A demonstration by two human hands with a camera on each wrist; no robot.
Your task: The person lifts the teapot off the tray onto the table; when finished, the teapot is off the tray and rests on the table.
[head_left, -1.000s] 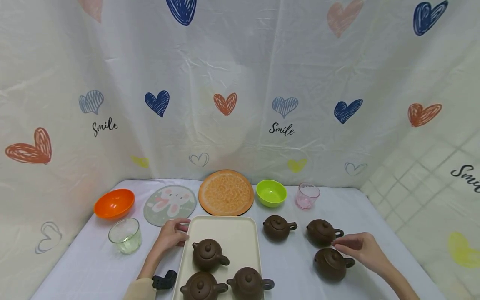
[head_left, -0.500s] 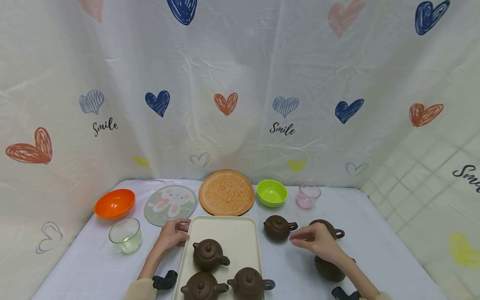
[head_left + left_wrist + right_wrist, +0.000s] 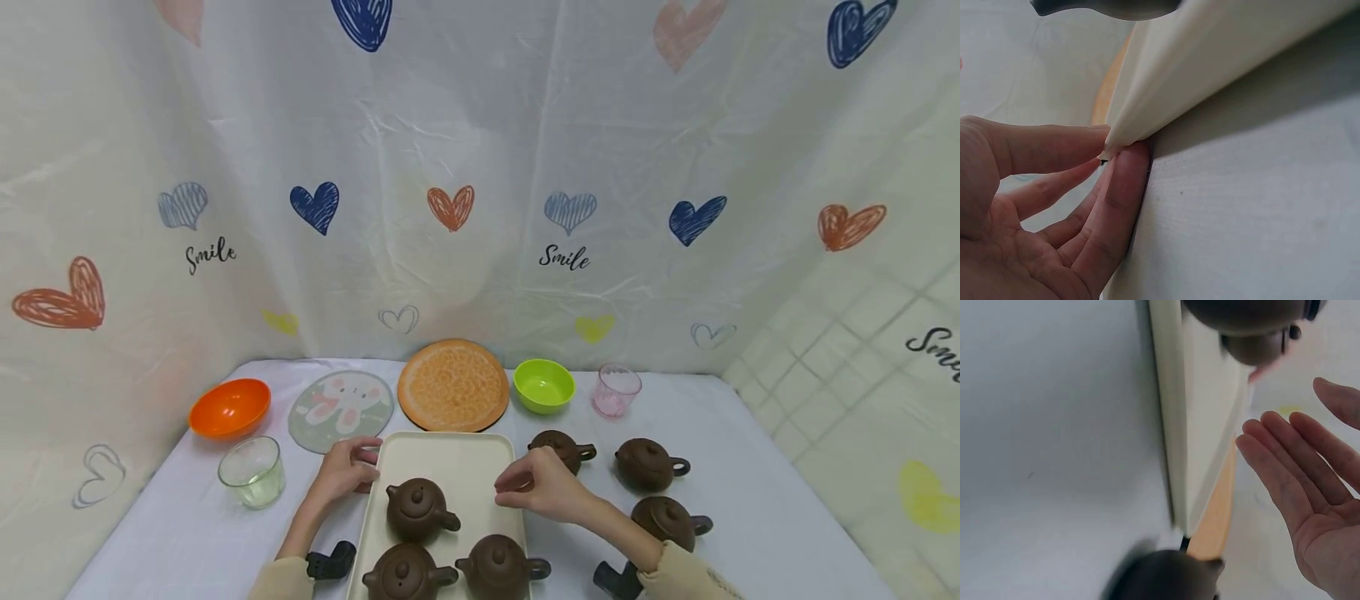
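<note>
My left hand (image 3: 347, 468) holds the left rim of a cream tray (image 3: 450, 458). In the left wrist view the thumb and fingertips of that hand (image 3: 1079, 206) meet at the tray's edge (image 3: 1166, 81). On the tray stand three brown teapots: one near its middle (image 3: 417, 508), one at front left (image 3: 405, 573) and one at front right (image 3: 498, 568). My right hand (image 3: 551, 487) hovers around the tray's right edge with nothing in it. Its fingers (image 3: 1285, 462) are extended, with the thumb apart, in the right wrist view.
Right of the tray stand three more brown teapots: one partly behind my right hand (image 3: 566, 446), one farther right (image 3: 647, 465) and one nearer (image 3: 670, 521). Behind are an orange bowl (image 3: 229, 408), glass cup (image 3: 252, 473), rabbit mat (image 3: 341, 410), round orange-brown mat (image 3: 452, 385), green bowl (image 3: 543, 386) and pink cup (image 3: 617, 392).
My right hand has moved left from beside the right-hand teapots to the tray's right edge, carrying nothing. The left hand, tray and teapots have stayed in place.
</note>
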